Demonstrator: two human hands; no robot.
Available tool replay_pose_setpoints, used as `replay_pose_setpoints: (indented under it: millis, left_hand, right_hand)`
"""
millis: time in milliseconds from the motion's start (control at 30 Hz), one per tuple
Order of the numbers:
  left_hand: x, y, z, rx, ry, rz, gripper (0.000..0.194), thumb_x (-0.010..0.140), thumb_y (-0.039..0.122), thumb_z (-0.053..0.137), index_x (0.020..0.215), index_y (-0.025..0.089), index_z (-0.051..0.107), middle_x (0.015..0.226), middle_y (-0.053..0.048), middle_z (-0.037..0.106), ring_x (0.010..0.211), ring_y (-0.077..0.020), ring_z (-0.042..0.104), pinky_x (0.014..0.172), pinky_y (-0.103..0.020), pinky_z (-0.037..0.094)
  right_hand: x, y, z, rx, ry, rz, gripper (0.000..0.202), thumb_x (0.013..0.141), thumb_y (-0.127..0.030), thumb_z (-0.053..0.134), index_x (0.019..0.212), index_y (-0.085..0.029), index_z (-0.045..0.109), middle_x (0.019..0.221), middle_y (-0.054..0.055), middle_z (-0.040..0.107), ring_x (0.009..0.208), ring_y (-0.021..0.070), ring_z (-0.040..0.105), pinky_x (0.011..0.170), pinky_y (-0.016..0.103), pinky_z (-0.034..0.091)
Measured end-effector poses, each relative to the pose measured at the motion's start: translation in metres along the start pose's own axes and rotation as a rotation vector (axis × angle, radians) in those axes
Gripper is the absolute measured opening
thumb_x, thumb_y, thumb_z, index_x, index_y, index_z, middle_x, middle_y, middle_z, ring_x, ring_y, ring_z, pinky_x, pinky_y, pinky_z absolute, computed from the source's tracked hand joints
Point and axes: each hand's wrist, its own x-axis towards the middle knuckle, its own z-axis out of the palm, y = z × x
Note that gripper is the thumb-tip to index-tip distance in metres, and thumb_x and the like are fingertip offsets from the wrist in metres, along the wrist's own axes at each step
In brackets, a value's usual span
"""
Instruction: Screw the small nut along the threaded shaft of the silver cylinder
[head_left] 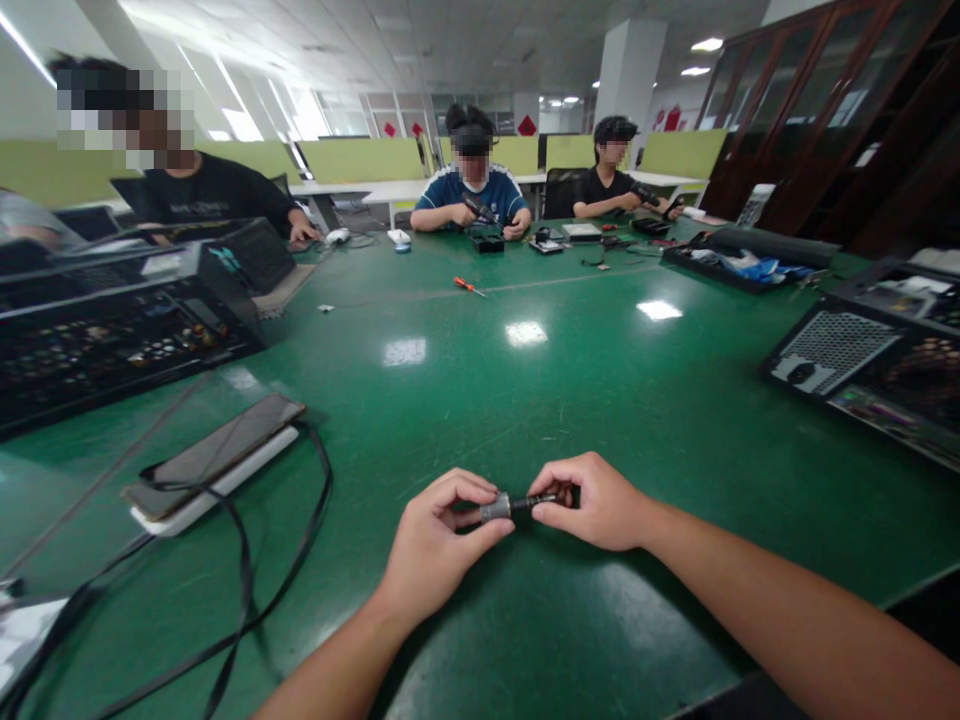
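Observation:
My left hand (442, 535) pinches a short grey cylinder (496, 507) between thumb and fingers. From its right side a slim black rod (520, 504) reaches to my right hand (592, 502), whose thumb and fingers are closed on the far end. The two parts lie in one line, held level just above the green table (465, 420). Whether they are joined or only touching, I cannot tell. My right fingers partly cover the rod's end, where some small shiny metal shows.
At left lie a phone (217, 450) on a white block and looped black cables (244, 560). Open computer cases stand left (127, 320) and right (877, 350). An orange screwdriver (469, 287) lies farther off. Several people sit around the table, two handling dark tools.

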Motion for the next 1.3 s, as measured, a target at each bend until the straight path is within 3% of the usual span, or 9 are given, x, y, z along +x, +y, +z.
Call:
replay_pose_setpoints:
  millis: [533, 1300]
  left_hand:
    - [0.0, 0.001, 0.001, 0.009, 0.029, -0.005, 0.023, 0.068, 0.023, 0.087, 0.08, 0.016, 0.068, 0.093, -0.005, 0.066, 0.085, -0.0179, 0.069, 0.076, -0.028, 0.063]
    - [0.002, -0.002, -0.002, 0.008, 0.044, 0.002, 0.023, 0.068, 0.023, 0.087, 0.08, 0.017, 0.069, 0.094, -0.005, 0.066, 0.086, -0.0176, 0.07, 0.078, -0.027, 0.064]
  right_hand:
    - [-0.002, 0.002, -0.008, -0.043, 0.012, -0.009, 0.015, 0.083, -0.028, 0.069, 0.09, -0.016, 0.074, 0.074, 0.003, 0.07, 0.066, 0.0137, 0.062, 0.065, 0.025, 0.049]
    - [-0.002, 0.004, -0.011, -0.051, 0.005, -0.011, 0.015, 0.083, -0.027, 0.069, 0.091, -0.016, 0.074, 0.073, 0.002, 0.069, 0.064, 0.0134, 0.062, 0.065, 0.025, 0.049]
